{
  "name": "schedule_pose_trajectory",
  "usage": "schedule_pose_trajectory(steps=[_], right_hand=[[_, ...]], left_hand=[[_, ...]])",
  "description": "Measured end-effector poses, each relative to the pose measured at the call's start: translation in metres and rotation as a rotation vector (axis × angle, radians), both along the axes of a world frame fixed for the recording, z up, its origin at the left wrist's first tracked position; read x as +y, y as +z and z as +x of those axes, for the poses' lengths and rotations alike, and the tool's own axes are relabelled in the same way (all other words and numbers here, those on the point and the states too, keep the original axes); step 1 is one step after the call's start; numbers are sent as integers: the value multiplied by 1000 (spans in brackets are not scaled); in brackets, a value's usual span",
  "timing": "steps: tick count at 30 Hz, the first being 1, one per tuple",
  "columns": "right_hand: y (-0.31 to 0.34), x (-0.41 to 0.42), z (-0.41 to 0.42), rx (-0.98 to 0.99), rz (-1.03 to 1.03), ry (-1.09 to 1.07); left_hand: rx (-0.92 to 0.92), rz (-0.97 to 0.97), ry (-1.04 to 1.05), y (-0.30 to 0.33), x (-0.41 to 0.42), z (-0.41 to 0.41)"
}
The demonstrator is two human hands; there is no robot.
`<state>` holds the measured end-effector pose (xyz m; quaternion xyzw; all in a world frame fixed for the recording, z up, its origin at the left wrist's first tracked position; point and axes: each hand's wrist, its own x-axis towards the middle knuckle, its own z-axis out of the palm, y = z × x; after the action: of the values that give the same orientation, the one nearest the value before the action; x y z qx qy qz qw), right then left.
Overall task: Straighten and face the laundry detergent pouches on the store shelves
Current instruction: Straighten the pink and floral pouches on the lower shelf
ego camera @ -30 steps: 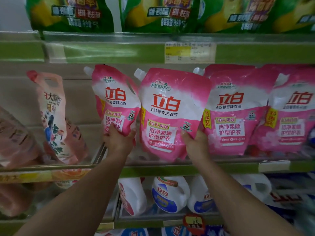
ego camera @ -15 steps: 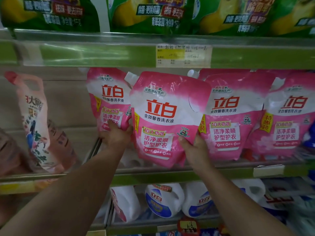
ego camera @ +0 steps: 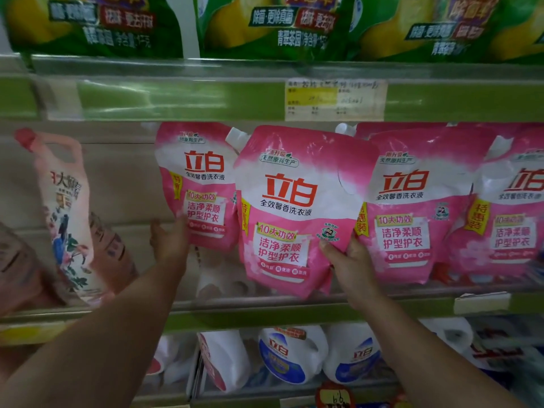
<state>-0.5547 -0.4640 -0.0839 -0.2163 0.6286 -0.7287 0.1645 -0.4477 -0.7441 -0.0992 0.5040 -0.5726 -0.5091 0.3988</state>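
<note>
Middle shelf [ego camera: 294, 307], green-edged with a clear front lip. Four pink detergent pouches in view, red brand lettering facing out.

Front pouch [ego camera: 291, 207]: stands forward of the row, tilted slightly, white spout cap at its top left corner, lower edge over the shelf lip. It overlaps the second pouch [ego camera: 200, 187] on its left and the third pouch [ego camera: 412, 201] on its right. The fourth pouch [ego camera: 512, 207] is cut off by the right frame edge.

Right hand [ego camera: 350, 266]: grips the front pouch at its lower right corner, thumb across the printed face, fingers curled behind the edge.

Left hand [ego camera: 170, 242]: fingers fairly straight, tips touching the lower left corner of the second pouch. Whether it actually holds that pouch, cannot tell; nothing looks pinched.

Left part of the same shelf: one pale peach floral pouch [ego camera: 63, 207] with a red cap, leaning, and more peach packs behind and beside it, blurred, not countable.

Top shelf: three green and yellow pouches [ego camera: 265, 25], bottoms only in view. One paper price label [ego camera: 335, 100], part yellow, on the upper shelf edge.

Bottom shelf: at least three white detergent jugs [ego camera: 291, 354] with blue and red labels; others at the sides are too blurred to count. One round red tag [ego camera: 335, 396] at the bottom edge.
</note>
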Motion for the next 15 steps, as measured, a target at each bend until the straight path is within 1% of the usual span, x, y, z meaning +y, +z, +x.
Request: schedule_pose_trajectory(steps=[3,5,8,12,15], right_hand=[[3,-1,5,31,34,39],[5,-3,7,48,91,40],[6,-3,4,55,128,54],[5,-1,-1,95,185,118],[4,-2,-3,76,184,167]], left_hand=[[238,123,-127,2,-9,-5],[301,120,-219,6,-11,-9],[312,13,-336,8,-8,-14],[279,-80,-307,5,-4,-15],[247,-114,-266,3,-1,-15]])
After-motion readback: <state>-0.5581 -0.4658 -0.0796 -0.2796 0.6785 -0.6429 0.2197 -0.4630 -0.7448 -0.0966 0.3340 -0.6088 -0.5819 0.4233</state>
